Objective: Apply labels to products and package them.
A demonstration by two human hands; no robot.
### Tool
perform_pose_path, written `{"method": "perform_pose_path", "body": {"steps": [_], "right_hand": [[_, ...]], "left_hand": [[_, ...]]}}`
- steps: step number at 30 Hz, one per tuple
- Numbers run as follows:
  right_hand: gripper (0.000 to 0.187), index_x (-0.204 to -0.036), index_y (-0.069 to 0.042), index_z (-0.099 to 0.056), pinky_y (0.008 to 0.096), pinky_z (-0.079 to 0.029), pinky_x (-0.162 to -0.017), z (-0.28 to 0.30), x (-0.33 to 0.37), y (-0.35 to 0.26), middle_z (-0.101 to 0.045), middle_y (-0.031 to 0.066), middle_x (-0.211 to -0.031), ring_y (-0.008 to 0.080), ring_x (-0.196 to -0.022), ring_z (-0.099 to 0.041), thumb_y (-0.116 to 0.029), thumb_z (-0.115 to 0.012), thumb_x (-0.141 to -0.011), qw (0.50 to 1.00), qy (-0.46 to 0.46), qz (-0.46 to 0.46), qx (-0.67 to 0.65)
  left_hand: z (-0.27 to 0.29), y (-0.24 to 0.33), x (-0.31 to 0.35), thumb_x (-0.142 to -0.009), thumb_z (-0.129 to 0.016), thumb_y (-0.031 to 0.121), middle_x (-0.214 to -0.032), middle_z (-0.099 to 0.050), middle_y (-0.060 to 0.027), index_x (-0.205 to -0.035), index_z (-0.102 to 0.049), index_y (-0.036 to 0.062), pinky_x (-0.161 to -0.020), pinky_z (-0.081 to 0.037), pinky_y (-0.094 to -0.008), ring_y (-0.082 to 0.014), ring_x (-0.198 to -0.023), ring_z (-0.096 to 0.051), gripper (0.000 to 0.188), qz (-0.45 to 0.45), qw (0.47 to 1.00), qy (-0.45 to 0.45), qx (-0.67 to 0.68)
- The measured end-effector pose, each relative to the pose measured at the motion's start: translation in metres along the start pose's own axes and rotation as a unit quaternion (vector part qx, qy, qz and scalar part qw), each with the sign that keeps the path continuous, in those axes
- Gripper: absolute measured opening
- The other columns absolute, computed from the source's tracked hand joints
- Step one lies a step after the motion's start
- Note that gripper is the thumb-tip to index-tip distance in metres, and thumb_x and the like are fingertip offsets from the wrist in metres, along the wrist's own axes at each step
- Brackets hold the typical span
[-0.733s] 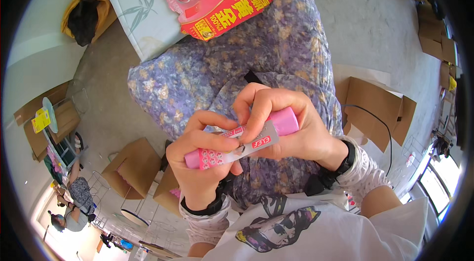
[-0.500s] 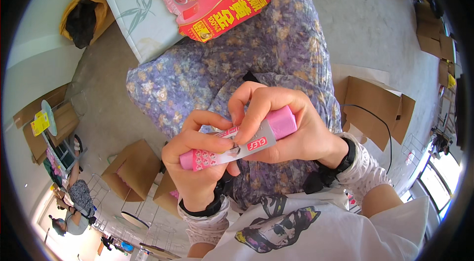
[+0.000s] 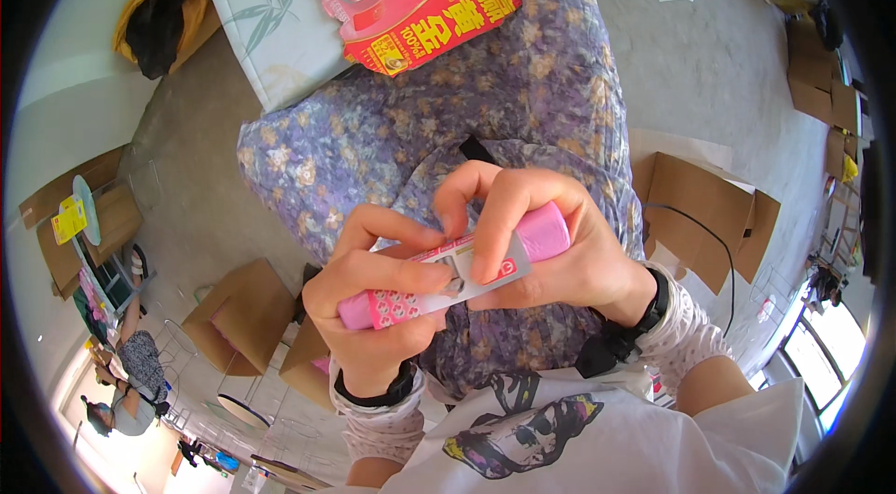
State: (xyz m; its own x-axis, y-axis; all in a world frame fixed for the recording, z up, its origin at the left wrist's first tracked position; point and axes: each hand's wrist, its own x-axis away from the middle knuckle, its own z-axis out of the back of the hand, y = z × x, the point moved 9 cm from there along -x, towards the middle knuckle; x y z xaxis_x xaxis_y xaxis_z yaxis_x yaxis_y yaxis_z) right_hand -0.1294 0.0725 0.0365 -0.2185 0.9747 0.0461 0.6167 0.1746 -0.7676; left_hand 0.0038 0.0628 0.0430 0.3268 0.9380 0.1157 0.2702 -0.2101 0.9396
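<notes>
A pink roll [image 3: 544, 231] with a printed grey and pink paper band [image 3: 487, 281] around it is held level in front of my lap, its right end a little higher. My left hand [image 3: 373, 284] is closed around the left end, its fingers pressing on the band. My right hand [image 3: 569, 256] grips the right part from behind and below, with fingertips bent over the band's upper edge near the middle. Both sets of fingertips almost meet there. Whether the band is torn or loose under them I cannot tell.
My lap is covered by purple floral cloth [image 3: 541, 74]. Ahead, a red and yellow printed package [image 3: 439, 18] lies at the edge of a table with a pale leaf-patterned cover [image 3: 271, 36]. Cardboard boxes [image 3: 233, 317] stand on both sides. Another person [image 3: 135, 382] is far left.
My fingers have shifted slightly on the band: the left ones reach farther along it and the right index finger has moved right. The roll remains held in both hands.
</notes>
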Motion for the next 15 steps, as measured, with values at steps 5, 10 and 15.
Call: {"method": "perform_pose_path", "body": {"steps": [5,10,15], "right_hand": [[0.03,-0.087,-0.008,-0.065,0.0286,-0.041,-0.087,0.006,0.001,0.006,-0.057,0.0057,-0.104,0.0145,-0.1,-0.054,0.006,-0.078,-0.063,0.999,0.006,-0.045,-0.022],[0.036,-0.086,-0.009,-0.063,0.0274,-0.042,-0.084,0.001,0.002,0.01,-0.055,0.0079,-0.106,0.0147,-0.098,-0.054,0.008,-0.079,-0.058,0.996,0.0,-0.084,-0.04],[0.036,-0.084,-0.01,-0.06,0.0245,-0.045,-0.072,0.001,0.004,0.019,-0.053,0.0073,-0.104,0.0123,-0.089,-0.054,0.012,-0.073,-0.059,0.991,0.055,-0.087,-0.082]], "left_hand": [[-0.005,0.006,-0.005,-0.058,-0.068,-0.005,-0.099,-0.06,-0.0212,-0.091,-0.07,-0.0006,-0.073,-0.053,-0.0303,-0.0247,-0.091,-0.061,0.033,-0.016,0.999,-0.008,-0.036],[-0.005,0.011,-0.007,-0.06,-0.07,-0.006,-0.098,-0.061,-0.0178,-0.091,-0.072,0.0025,-0.074,-0.05,-0.0296,-0.0224,-0.089,-0.061,0.032,-0.028,0.997,-0.03,-0.06],[-0.003,0.016,-0.011,-0.061,-0.074,-0.005,-0.097,-0.062,-0.0158,-0.092,-0.072,0.0043,-0.075,-0.048,-0.0306,-0.0208,-0.088,-0.061,0.032,-0.066,0.993,-0.057,-0.076]]}}
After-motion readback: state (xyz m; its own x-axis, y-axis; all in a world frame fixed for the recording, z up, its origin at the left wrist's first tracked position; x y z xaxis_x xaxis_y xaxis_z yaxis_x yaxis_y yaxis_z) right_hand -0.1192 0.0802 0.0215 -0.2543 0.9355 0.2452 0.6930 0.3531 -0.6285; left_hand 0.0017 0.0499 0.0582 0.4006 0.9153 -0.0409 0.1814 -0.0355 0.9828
